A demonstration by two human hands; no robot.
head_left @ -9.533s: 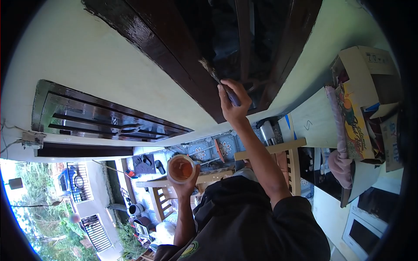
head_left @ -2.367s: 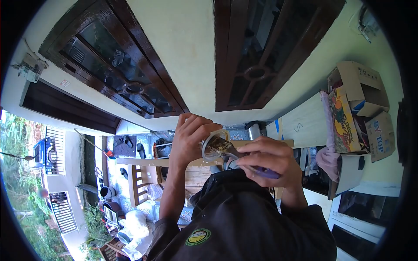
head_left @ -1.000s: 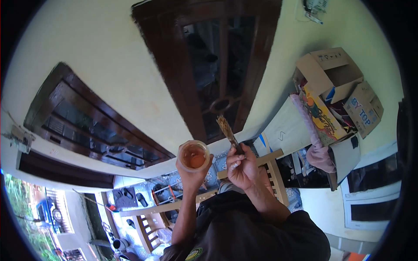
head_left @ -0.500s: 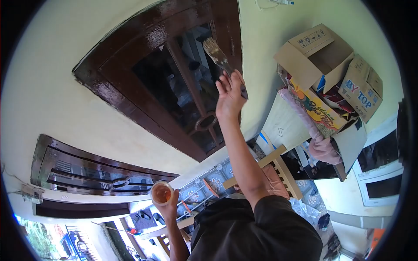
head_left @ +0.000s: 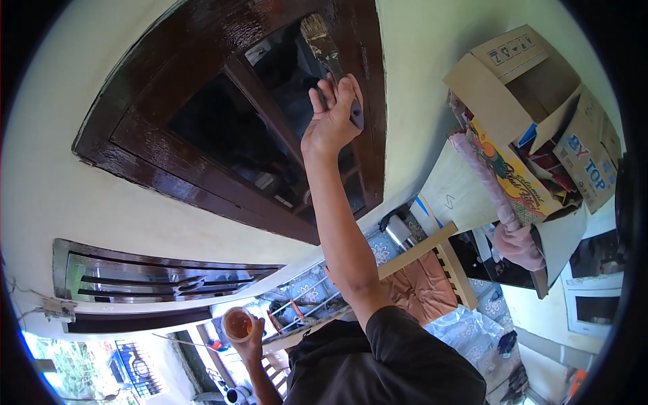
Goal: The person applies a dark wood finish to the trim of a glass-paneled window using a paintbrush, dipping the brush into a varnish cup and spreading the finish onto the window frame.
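Observation:
My right hand (head_left: pixel 327 131) is raised, its fingers closed around the handle of a paintbrush (head_left: pixel 323 48). The bristles point up and overlap the upper part of a dark brown, glossy window frame (head_left: pixel 229 57) with dark glass panes. Lower left, my left hand (head_left: pixel 252 345) grips a clear cup (head_left: pixel 237 325) that has some amber-brown liquid in it. The cup is held away from the wall, below a second, smaller brown window (head_left: pixel 128 275).
Open cardboard boxes (head_left: pixel 516 74) are piled on the right, beside a pink cloth (head_left: pixel 516 246). Below stands a wooden chair (head_left: pixel 455 270) with an orange-brown cushion (head_left: pixel 418 290). Clear plastic sheeting (head_left: pixel 466 331) lies on the patterned tile floor.
My right hand and the paintbrush have moved up and left in the view. The cup in my left hand sits slightly lower and further left. The camera view has shifted too.

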